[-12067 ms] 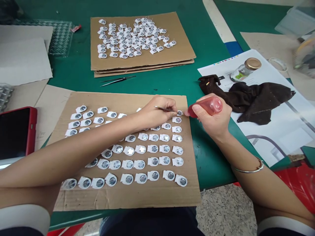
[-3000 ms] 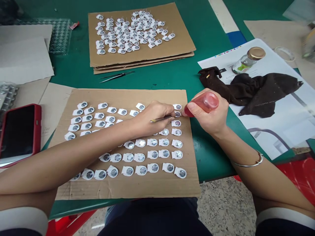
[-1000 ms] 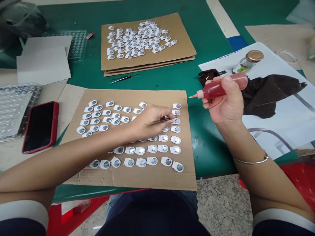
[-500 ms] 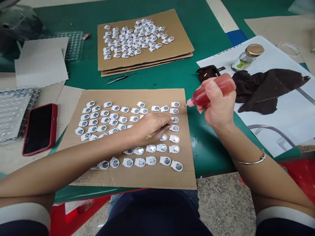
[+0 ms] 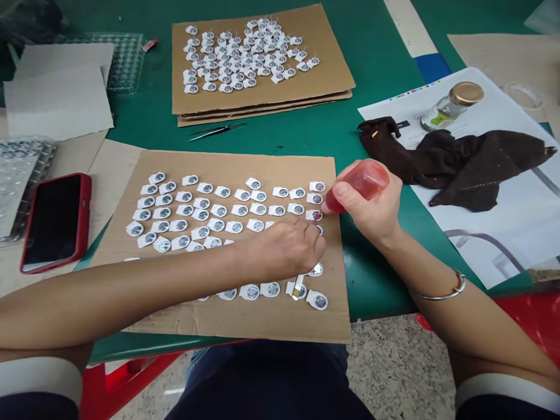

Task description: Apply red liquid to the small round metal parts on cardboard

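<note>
My right hand is wrapped round a red squeeze bottle, tilted with its nozzle down towards the right-hand column of small white tabs with round silvery discs. The nozzle end is over a disc, close to the fingers of my left hand. My left hand is closed, resting low over the tabs, and the handle end of a pair of tweezers sticks out below it; the tips are hidden. Rows of these tabs lie on a cardboard sheet, some covered by my left forearm.
Behind lies a cardboard stack bearing many more tabs, with another pair of tweezers before it. A red-cased phone and plastic trays are at left. A dark cloth and a glass jar are on paper at right.
The bottle has tipped more steeply and its nozzle has moved down and left to a lower disc. My left hand has shifted right and down, turning the tweezers' handle towards me.
</note>
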Action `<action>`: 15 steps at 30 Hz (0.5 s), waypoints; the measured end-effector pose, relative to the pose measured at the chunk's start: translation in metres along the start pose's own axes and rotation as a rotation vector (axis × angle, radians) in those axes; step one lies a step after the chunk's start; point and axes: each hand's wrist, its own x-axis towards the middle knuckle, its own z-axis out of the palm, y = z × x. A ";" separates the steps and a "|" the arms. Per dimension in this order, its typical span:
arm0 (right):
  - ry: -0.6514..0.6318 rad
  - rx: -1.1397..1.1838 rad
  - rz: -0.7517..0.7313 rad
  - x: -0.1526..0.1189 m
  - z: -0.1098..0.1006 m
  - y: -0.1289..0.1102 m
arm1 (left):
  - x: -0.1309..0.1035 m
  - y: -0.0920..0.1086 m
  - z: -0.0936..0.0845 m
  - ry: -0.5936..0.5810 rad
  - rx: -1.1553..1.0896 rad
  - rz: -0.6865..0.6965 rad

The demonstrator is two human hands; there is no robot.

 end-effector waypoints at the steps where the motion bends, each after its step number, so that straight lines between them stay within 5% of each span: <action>1: -0.008 -0.019 -0.010 0.000 0.001 0.000 | 0.000 0.002 0.001 0.019 0.036 0.004; 6: -0.019 -0.041 -0.035 -0.001 0.003 -0.001 | 0.000 0.006 0.009 0.123 0.122 0.006; 15: -0.026 -0.053 -0.033 -0.002 0.003 0.002 | 0.001 0.008 0.007 0.136 0.144 0.001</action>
